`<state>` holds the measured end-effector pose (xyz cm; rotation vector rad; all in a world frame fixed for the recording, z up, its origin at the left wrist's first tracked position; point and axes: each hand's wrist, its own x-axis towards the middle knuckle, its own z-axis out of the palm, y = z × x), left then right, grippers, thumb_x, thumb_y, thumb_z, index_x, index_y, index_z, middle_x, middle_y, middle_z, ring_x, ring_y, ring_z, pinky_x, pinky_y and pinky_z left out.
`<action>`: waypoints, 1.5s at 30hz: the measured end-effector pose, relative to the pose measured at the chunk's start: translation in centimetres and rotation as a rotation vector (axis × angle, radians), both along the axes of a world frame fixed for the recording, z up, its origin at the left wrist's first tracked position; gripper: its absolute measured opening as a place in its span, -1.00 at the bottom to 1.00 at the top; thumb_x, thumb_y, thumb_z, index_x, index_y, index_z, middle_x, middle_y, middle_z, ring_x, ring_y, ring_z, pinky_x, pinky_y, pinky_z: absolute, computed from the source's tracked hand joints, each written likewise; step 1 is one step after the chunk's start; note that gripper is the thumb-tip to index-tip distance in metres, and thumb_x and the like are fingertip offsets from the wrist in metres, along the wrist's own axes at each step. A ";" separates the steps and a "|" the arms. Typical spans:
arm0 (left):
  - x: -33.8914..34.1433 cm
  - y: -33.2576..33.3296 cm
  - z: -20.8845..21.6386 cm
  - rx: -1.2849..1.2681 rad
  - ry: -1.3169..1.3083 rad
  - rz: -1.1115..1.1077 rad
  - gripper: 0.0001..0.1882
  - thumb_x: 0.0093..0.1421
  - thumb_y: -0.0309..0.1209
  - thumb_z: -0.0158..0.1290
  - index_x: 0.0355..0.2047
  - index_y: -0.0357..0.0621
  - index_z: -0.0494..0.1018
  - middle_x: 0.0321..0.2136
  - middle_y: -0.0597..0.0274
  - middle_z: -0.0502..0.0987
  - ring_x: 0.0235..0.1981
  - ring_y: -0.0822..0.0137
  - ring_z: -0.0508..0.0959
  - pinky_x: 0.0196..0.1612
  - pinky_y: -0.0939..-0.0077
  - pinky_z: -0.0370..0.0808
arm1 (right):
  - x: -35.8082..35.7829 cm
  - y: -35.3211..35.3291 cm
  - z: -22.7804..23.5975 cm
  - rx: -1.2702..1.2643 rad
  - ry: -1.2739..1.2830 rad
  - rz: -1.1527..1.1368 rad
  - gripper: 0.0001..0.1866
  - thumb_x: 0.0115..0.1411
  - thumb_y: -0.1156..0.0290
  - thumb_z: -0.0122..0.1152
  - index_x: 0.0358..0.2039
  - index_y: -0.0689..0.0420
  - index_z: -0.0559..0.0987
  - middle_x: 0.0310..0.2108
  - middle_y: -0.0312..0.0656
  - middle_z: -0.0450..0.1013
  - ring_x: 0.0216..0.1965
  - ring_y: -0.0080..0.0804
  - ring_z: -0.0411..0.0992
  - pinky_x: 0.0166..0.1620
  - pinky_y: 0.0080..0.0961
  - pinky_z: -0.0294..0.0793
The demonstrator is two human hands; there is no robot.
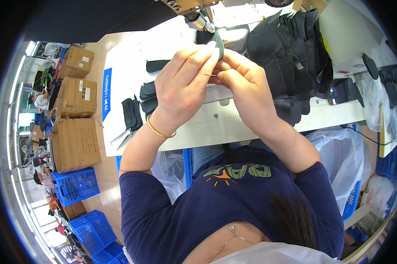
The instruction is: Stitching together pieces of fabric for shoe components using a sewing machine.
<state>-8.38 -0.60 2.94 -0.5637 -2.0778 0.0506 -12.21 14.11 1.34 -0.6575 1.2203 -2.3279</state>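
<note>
Both hands meet just in front of a sewing machine's needle area [203, 22]. A small dark strip of fabric [219, 42] stands up between the fingertips, its far end close to the presser foot. My left hand [185, 81], with a gold bangle at its wrist, is closed with its fingertips pinching the strip from the left. From the right, my right hand [246, 83] curls its fingers and thumb around the strip's near end. The fingers hide that lower part. Folded black fabric pieces [149, 91] lie on the white table left of my left hand.
A large stack of black cut pieces [279, 57] covers the table right of my hands. A ruler scale runs along the table's front edge [194, 127]. Cardboard boxes [77, 141] and blue crates [77, 187] line the floor at left. Plastic-lined bins [339, 154] stand below right.
</note>
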 end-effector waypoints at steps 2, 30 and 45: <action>-0.2 -0.2 0.0 -0.006 0.005 -0.008 -0.62 -0.23 -0.55 0.14 -0.29 -0.33 0.61 -0.26 0.13 0.61 -0.22 0.20 0.61 -0.22 0.43 0.62 | 0.1 -0.2 0.2 -0.015 -0.017 -0.002 -0.64 0.26 0.64 -0.18 -0.01 0.33 0.51 -0.12 -0.16 0.54 -0.09 -0.49 0.50 -0.02 -0.51 0.54; -2.0 -1.7 0.2 -0.004 0.030 -0.018 -0.56 -0.22 -0.56 0.16 -0.21 -0.28 0.60 -0.26 0.16 0.61 -0.23 0.22 0.61 -0.29 0.48 0.60 | 0.6 -1.5 0.4 -0.018 0.038 0.013 -0.44 0.18 0.70 -0.06 0.25 0.41 0.31 0.17 -0.06 0.40 0.17 -0.45 0.36 0.18 -0.54 0.37; -1.9 -1.2 0.8 -0.014 0.013 0.050 -0.63 -0.18 -0.52 0.18 -0.27 -0.27 0.60 -0.34 0.20 0.60 -0.31 0.26 0.60 -0.36 0.51 0.57 | 0.3 -1.5 0.4 0.039 0.025 0.014 -0.50 0.19 0.67 -0.04 0.18 0.36 0.40 0.08 -0.17 0.46 0.05 -0.59 0.39 0.07 -0.63 0.40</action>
